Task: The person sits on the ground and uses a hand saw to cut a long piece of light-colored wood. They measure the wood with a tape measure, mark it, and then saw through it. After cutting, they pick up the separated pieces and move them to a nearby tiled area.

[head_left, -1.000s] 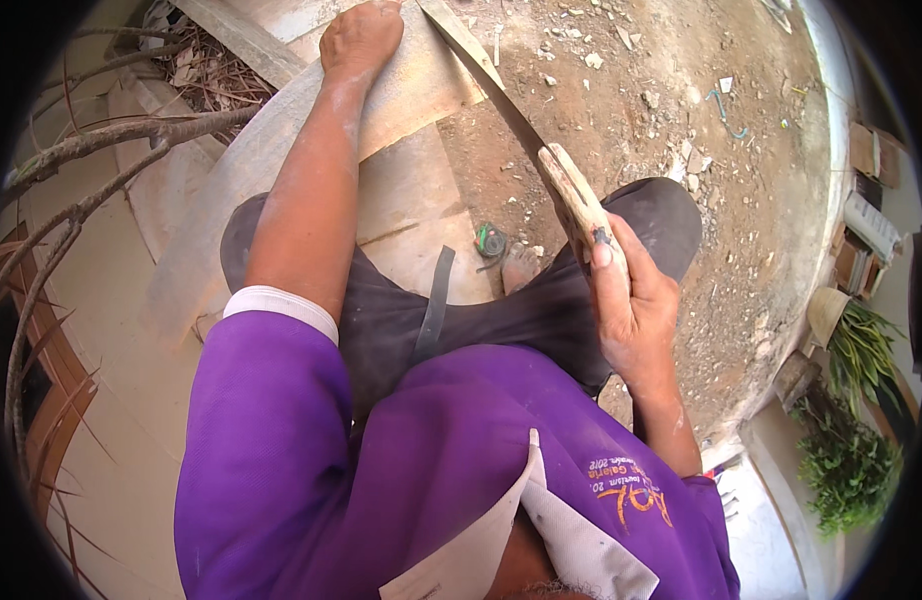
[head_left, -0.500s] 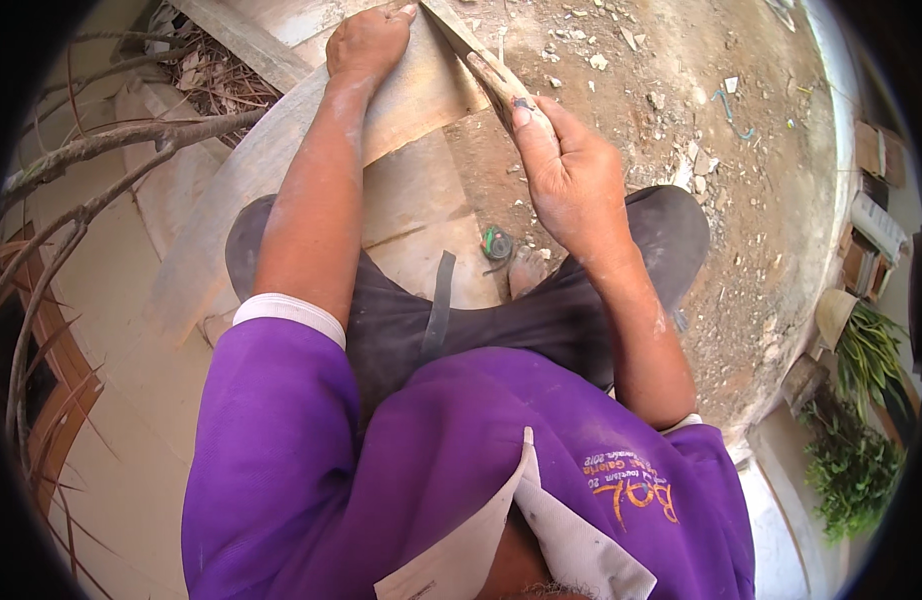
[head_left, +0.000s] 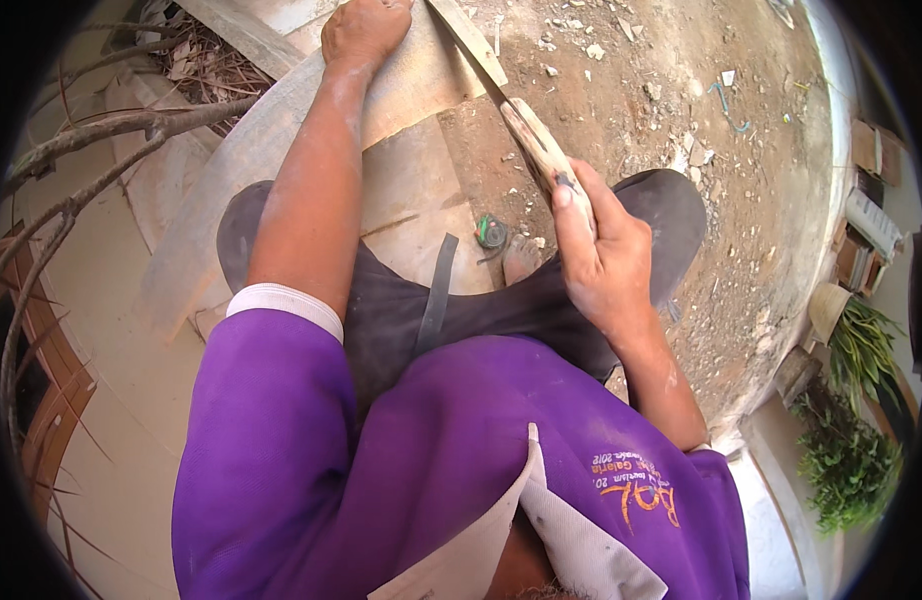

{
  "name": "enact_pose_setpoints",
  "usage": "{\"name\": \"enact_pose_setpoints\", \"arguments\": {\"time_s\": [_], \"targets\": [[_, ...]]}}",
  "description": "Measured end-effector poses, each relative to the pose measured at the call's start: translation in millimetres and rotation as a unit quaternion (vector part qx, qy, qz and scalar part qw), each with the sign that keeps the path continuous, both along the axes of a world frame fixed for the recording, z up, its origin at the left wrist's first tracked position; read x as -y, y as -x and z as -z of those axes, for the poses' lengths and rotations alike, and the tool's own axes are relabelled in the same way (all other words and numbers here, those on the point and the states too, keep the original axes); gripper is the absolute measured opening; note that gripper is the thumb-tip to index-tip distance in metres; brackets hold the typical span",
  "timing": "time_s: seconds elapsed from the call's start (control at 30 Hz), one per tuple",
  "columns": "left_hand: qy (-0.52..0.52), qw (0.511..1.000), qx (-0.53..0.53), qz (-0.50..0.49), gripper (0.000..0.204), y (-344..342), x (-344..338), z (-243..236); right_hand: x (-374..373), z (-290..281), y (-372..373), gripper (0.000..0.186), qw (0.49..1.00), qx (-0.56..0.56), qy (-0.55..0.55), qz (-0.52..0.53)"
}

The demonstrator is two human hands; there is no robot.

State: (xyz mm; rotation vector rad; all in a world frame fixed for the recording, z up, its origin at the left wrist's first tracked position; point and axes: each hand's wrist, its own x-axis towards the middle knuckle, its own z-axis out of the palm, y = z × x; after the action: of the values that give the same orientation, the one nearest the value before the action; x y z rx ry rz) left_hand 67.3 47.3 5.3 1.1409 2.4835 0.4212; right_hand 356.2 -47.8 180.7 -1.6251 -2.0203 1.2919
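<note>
My left hand [head_left: 366, 35] is pressed flat on the pale wooden board [head_left: 281, 140] at the far end, arm stretched straight out. My right hand [head_left: 601, 255] is wrapped around the light wooden handle [head_left: 536, 145] of a saw, whose blade [head_left: 466, 35] angles up and left across the board's far right edge, just beside my left hand. I'm crouched in a purple shirt [head_left: 381, 470] over dusty ground [head_left: 661, 110] littered with chips. Bare branches [head_left: 101, 160] lie on the left, potted plants [head_left: 851, 420] on the right.
</note>
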Motion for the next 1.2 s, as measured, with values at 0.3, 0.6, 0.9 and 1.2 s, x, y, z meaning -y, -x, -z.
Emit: {"name": "enact_pose_setpoints", "arguments": {"time_s": [0.3, 0.6, 0.9, 1.2], "targets": [[-0.063, 0.997, -0.011, -0.035, 0.044, 15.3, 9.7, -2.5, 46.5, -40.0, -62.5, 0.036, 0.999, -0.016, -0.011, 0.031], [0.002, 0.999, -0.039, 0.017, 0.056, 25.5, 7.9, 16.1, -33.2, -0.8, 26.3, 0.037, 0.998, -0.015, -0.039, -0.04], [-0.104, 0.993, -0.051, 0.004, 0.046, 2.9, 5.7, 8.0, 24.5, -38.8, -15.2, 0.029, 0.998, -0.027, 0.017, 0.046], [-0.068, 0.995, -0.066, 0.039, 0.043, 20.3, 1.2, 16.9, 30.2, -44.5, -38.0, 0.031, 0.997, -0.002, 0.05, 0.06]]}}
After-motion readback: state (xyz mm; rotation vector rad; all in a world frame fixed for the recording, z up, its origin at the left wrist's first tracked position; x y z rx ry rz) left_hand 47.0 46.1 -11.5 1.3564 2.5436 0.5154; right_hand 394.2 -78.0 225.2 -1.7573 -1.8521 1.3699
